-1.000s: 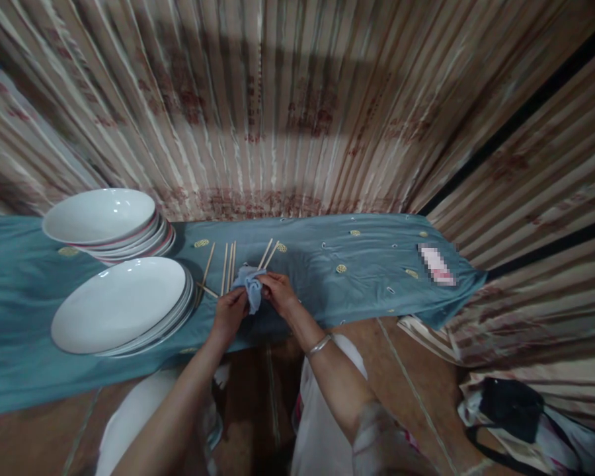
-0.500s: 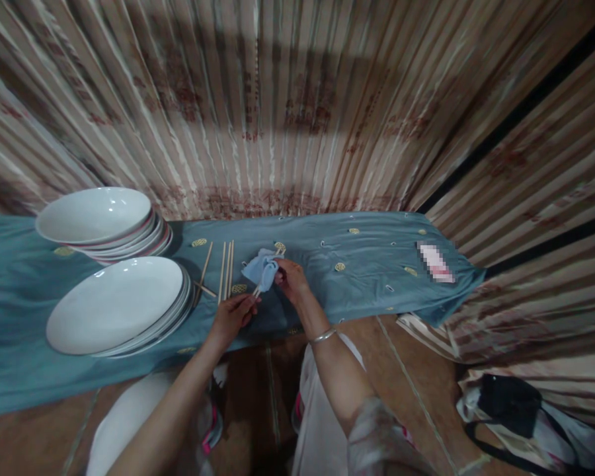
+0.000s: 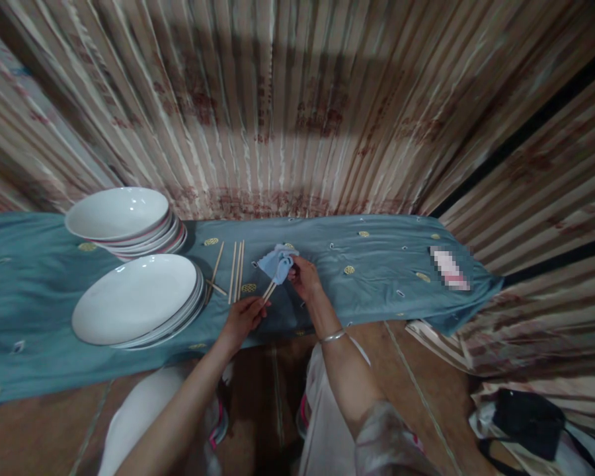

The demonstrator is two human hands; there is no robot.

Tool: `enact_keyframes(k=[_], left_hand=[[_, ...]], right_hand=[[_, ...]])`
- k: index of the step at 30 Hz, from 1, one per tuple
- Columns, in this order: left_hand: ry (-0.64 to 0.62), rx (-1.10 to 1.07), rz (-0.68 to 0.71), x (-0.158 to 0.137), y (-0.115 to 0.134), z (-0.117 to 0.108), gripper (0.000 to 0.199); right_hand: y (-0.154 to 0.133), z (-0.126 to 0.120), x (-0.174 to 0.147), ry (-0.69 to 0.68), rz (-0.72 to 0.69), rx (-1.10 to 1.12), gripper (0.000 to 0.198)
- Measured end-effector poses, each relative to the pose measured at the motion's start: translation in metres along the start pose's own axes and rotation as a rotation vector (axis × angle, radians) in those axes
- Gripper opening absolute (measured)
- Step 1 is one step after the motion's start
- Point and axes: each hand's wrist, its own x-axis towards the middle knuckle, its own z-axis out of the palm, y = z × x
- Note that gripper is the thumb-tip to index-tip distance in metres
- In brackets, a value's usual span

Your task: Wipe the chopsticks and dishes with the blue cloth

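My left hand [image 3: 248,315] is closed around the near ends of a pair of chopsticks [image 3: 269,291], which slant up and away to the right. A light blue cloth [image 3: 276,262] wraps their far part, and my right hand [image 3: 305,275] grips it from the right side. The cloth hides the upper length of the sticks. Just left of the cloth, several loose chopsticks [image 3: 236,271] lie on the table, some side by side and pointing away from me. Two others cross beside the plates.
A stack of white oval plates [image 3: 136,297] stands at the left, with a stack of white bowls [image 3: 119,211] behind it. The blue-green tablecloth [image 3: 377,264] covers a long narrow table. A blurred pink-white item [image 3: 449,268] lies near its right end. A black bag [image 3: 528,423] sits at lower right.
The cloth has slid toward the far end of the chopsticks, so more of their near part shows. The whole view has shifted, with everything appearing a little farther right.
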Motion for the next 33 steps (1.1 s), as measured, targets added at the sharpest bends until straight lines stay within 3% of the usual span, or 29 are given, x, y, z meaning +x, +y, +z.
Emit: enact_keyframes(k=[21, 33], left_hand=[[0.015, -0.088, 0.056, 0.010, -0.001, -0.003, 0.041], [0.085, -0.111, 0.054, 0.011, 0.010, -0.002, 0.035]], right_hand=[[0.018, 0.019, -0.020, -0.102, 0.093, -0.133, 0.016], [0.028, 0.025, -0.026, -0.148, 0.142, -0.198, 0.020]])
